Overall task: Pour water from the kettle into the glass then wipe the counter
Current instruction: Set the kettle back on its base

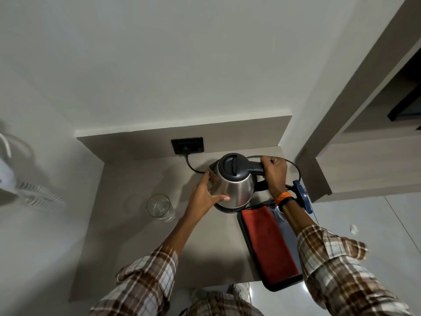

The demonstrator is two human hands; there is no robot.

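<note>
A steel kettle [234, 187] with a black lid stands upright on its base at the back of the grey counter [136, 236]. My right hand [273, 173] is closed around its black handle. My left hand [206, 196] presses flat against the kettle's steel side, near the spout. A clear glass [159, 207] stands on the counter to the left of the kettle, apart from both hands. A folded red cloth [270, 244] lies in a black tray [246, 238] at the front right.
The kettle's black cord [192, 166] runs to a wall socket [188, 145] behind it. A second glass [279, 213] lies in the tray under my right wrist. A blue object [301, 198] sits at the counter's right edge. A white coiled cord [38, 193] hangs at left.
</note>
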